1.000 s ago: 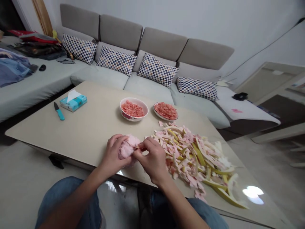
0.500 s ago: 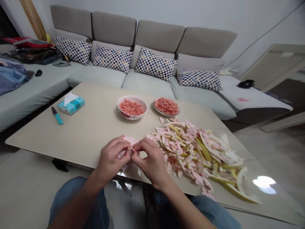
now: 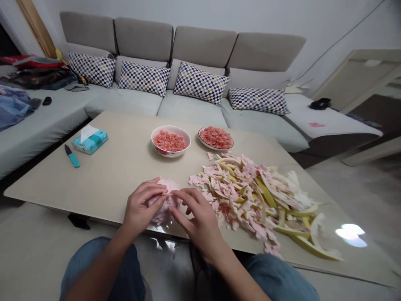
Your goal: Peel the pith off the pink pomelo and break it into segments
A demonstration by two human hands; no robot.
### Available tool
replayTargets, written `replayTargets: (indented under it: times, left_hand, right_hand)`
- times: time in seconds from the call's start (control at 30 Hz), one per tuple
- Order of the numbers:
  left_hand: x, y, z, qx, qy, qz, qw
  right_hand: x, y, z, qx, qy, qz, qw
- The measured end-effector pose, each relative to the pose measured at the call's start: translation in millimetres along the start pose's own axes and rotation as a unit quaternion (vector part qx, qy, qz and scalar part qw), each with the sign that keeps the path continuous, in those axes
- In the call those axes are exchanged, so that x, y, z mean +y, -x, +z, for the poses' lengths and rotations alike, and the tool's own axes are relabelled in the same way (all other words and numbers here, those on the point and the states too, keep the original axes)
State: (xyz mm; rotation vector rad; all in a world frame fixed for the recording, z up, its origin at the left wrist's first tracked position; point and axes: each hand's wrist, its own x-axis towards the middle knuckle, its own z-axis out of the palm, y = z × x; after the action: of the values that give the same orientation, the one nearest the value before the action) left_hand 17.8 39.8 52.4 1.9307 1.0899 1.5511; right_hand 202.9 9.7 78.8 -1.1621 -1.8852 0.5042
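My left hand [image 3: 142, 205] pinches a small yellowish pomelo piece [image 3: 165, 193] between thumb and fingers. Just behind and below it, on the table near its front edge, is a pale pink, ragged mass of pomelo pith or membrane [image 3: 169, 184], partly covered by both hands. My right hand [image 3: 197, 215] comes in from the other side, its thumb and index finger apart and their tips at the pink mass. I see nothing held in it. A heap of pomelo peel and pink membrane scraps [image 3: 247, 196] spreads to the right of my right hand.
Beyond the hands stand a bowl [image 3: 171, 154] of pink pomelo flesh and a plate [image 3: 216, 147] with more. A tissue pack [image 3: 90, 142] and a small knife with a turquoise handle [image 3: 73, 159] lie at the table's left. A sofa [image 3: 191, 108] runs behind the table [image 3: 125, 167].
My right hand's thumb and index finger have moved apart from the pinch at the left fingertips. More of the pink mass shows between the hands. The view has shifted slightly.
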Motion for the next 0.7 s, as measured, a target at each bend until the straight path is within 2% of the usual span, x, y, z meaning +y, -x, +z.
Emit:
replayTargets:
  times: [0.1,0.3,0.53,0.7]
  left_hand:
    - [0,0,-0.9,-0.006,-0.001,-0.003,1.0]
    - [0,0,-3.0,-0.017,0.009,0.009,1.0]
    - [2,2,0.6,-0.011,-0.02,0.02,1.0]
    - [1,5,4.3,0.0,-0.024,0.026,0.999]
  right_hand:
    - [-7,-5,9,-0.002,-0.011,-0.013,1.0]
    - [-14,-15,18,0.03,-0.08,0.037,0.996]
    - [-10,2,26,0.081,-0.124,0.051,0.988]
    - [-6,7,37,0.084,-0.164,0.047,0.982]
